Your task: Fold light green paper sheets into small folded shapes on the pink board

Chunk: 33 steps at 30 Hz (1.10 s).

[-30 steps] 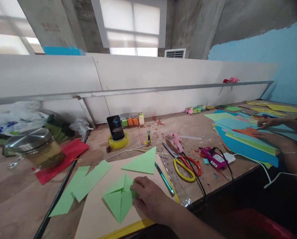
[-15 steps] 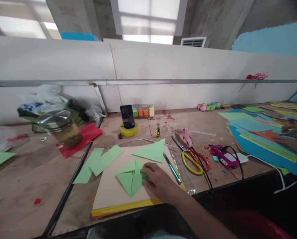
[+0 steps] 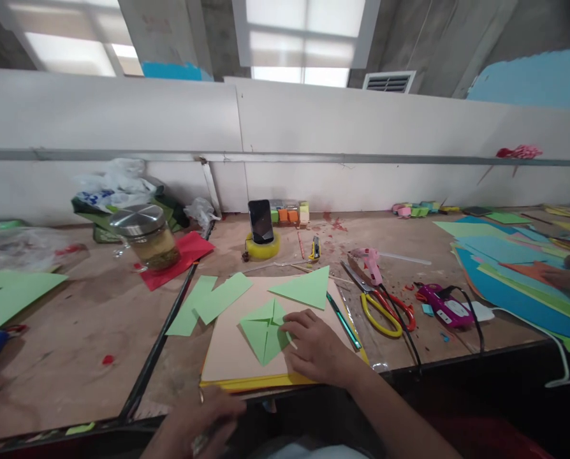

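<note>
A folded light green paper point(image 3: 261, 338) with creased flaps meeting at its middle lies on a stack of peach and yellow sheets point(image 3: 232, 360). My right hand point(image 3: 316, 347) rests on the stack, its bent fingers closed on the right corner of the folded paper and partly covering it. Low in the view, my left hand point(image 3: 211, 417) is over the table's front edge, apart from the paper. Motion smears its fingers, so its grip is unclear. A green triangular paper point(image 3: 306, 288) lies behind the folded one, and a teal utility knife point(image 3: 343, 320) lies just right of it.
Green strips point(image 3: 225, 296) overlap the stack's left side. Scissors point(image 3: 380, 312), a pink glue gun point(image 3: 372, 264) and a purple power strip point(image 3: 445, 306) lie right. A phone point(image 3: 261, 223) stands in yellow tape point(image 3: 263, 250). A glass jar point(image 3: 155, 248) sits left. Another person's hand point(image 3: 567, 277) touches coloured papers.
My left hand has come into view at the bottom. My right hand stays at the folded paper's right corner. The whole scene has shifted rightward as the view turned left.
</note>
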Available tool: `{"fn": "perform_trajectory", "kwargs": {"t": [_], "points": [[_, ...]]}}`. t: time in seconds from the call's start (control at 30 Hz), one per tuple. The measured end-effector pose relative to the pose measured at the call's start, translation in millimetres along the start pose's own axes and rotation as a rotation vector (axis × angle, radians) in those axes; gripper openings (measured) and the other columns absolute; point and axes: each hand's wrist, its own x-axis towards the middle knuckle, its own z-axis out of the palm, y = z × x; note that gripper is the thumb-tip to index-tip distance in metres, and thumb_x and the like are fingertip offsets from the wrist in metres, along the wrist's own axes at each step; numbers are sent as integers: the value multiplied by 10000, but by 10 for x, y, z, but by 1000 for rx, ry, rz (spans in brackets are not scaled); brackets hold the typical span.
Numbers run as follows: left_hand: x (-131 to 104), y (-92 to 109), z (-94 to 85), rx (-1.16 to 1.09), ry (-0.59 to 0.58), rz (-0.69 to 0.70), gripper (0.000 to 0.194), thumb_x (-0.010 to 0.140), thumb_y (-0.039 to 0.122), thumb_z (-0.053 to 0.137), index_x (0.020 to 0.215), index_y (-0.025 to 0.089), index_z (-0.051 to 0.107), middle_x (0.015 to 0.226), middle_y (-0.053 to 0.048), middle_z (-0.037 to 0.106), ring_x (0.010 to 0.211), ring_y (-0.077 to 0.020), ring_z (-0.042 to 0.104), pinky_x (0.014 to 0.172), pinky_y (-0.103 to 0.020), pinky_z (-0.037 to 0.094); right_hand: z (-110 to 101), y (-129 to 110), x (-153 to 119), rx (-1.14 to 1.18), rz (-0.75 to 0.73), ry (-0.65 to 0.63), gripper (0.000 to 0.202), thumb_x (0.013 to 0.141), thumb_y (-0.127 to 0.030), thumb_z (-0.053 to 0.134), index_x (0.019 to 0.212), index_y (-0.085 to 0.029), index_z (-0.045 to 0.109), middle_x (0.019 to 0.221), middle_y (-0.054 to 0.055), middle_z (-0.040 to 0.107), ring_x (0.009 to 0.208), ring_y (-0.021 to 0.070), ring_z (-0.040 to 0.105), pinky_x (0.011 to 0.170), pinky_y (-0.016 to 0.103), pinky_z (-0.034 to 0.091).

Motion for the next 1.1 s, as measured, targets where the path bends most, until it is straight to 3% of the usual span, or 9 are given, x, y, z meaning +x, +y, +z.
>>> {"fn": "perform_trajectory", "kwargs": {"t": [0.1, 0.17, 0.27, 0.4, 0.57, 0.67, 0.77, 0.93, 1.1], "points": [[344, 54, -108, 323, 140, 24, 526, 856, 85, 406, 1322, 302, 516, 1323, -79, 581, 1134, -251, 588, 906, -362, 510, -22, -18, 11, -10, 65, 10, 391, 728, -119, 588, 1119, -141, 580, 1136, 139, 611, 1054, 261, 549, 904, 427, 488], [572, 125, -147, 455, 25, 62, 622, 810, 26, 406, 1368, 296, 461, 1378, -80, 542, 1153, -265, 563, 959, -435, 473, -1, 4, 12, -13, 77, 21, 385, 742, -110, 579, 1126, -142, 568, 1121, 136, 613, 1032, 256, 555, 887, 416, 502], [814, 230, -183, 553, -187, 68, 604, 785, -20, 406, 1338, 214, 477, 1198, -114, 642, 1001, -249, 611, 853, -391, 512, 58, 52, -3, -49, 75, 31, 361, 740, -47, 532, 1077, -173, 564, 1058, 110, 640, 982, 246, 571, 851, 403, 518], [936, 325, -208, 574, -332, 44, 375, 854, 162, 515, 1226, 140, 555, 1088, -145, 655, 968, -282, 603, 831, -409, 510, 50, 25, -39, -80, 104, -22, 444, 730, -17, 526, 1138, -191, 527, 1103, 104, 626, 1016, 244, 567, 859, 397, 523], [1014, 421, -226, 622, -436, 45, 529, 835, 360, 618, 1275, 81, 524, 1011, -186, 663, 937, -328, 611, 777, -437, 516, -94, -93, 9, -181, 98, -217, 371, 770, 10, 526, 1089, -178, 548, 1094, 90, 628, 1013, 231, 565, 838, 349, 521], [1092, 459, -317, 575, -441, 44, 439, 823, 454, 626, 1107, 120, 606, 926, -142, 670, 878, -306, 628, 743, -406, 520, -101, -94, 79, -361, 19, -310, 283, 789, 12, 548, 1011, -161, 577, 981, 89, 648, 876, 242, 574, 756, 359, 513], [1181, 412, -406, 543, -403, 8, 298, 824, 398, 637, 1000, 158, 609, 954, -103, 658, 868, -260, 633, 739, -358, 522, -33, -57, 128, -502, -56, -333, 242, 790, 12, 573, 978, -139, 590, 923, 106, 646, 782, 247, 564, 691, 368, 491], [1255, 174, -362, 468, -258, 96, 620, 715, 369, 708, 1245, 122, 502, 1236, -186, 550, 1142, -343, 515, 938, -462, 472, 63, -54, 158, -604, -68, -306, 212, 831, -31, 575, 1022, -123, 586, 868, 120, 643, 736, 249, 555, 633, 362, 448], [1209, 19, -278, 326, -285, 168, 545, 728, 294, 633, 1231, 111, 532, 1176, -174, 604, 1087, -337, 555, 949, -489, 473, -41, -101, 173, -517, 8, -404, 184, 807, -32, 583, 961, -132, 591, 893, 98, 633, 779, 242, 549, 685, 358, 451]]}}
